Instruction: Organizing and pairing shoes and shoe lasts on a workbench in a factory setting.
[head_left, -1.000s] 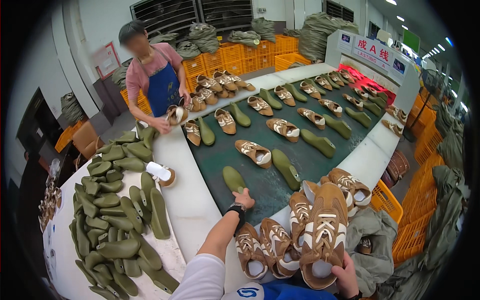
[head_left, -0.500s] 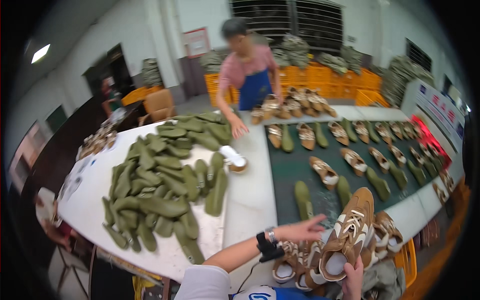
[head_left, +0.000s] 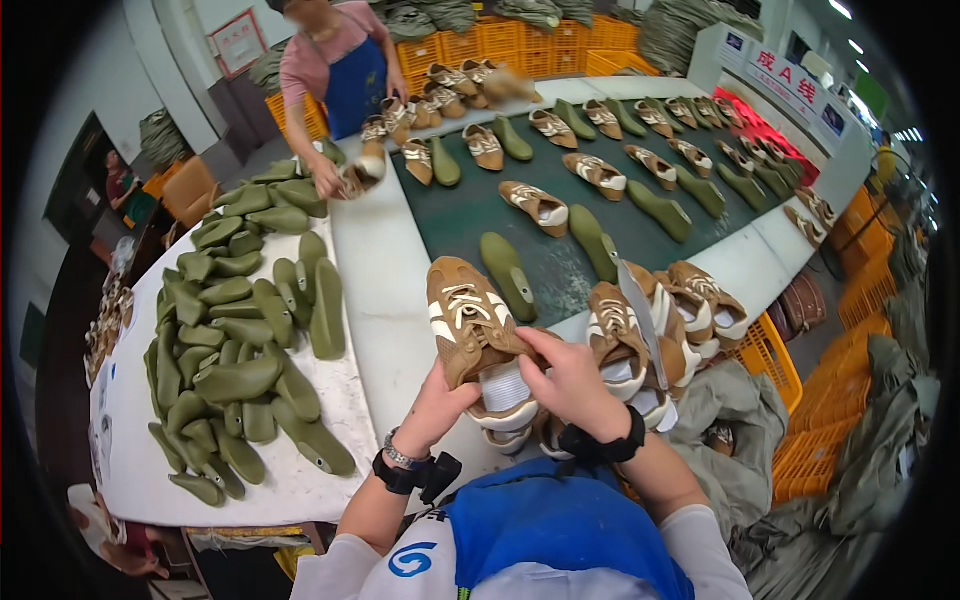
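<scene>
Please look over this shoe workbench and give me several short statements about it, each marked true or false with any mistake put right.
1. The left hand and right hand both touch the same brown-and-white shoe. True.
2. That shoe's toe points toward the person holding it. False: it points away.
3. Olive-green lasts lie heaped on the white table, left of the dark green belt. True.
4. Both of the person's wrists are bare. False: each wears a dark band.
5. The co-worker across the way wears a blue apron over a pink top. True.
</scene>
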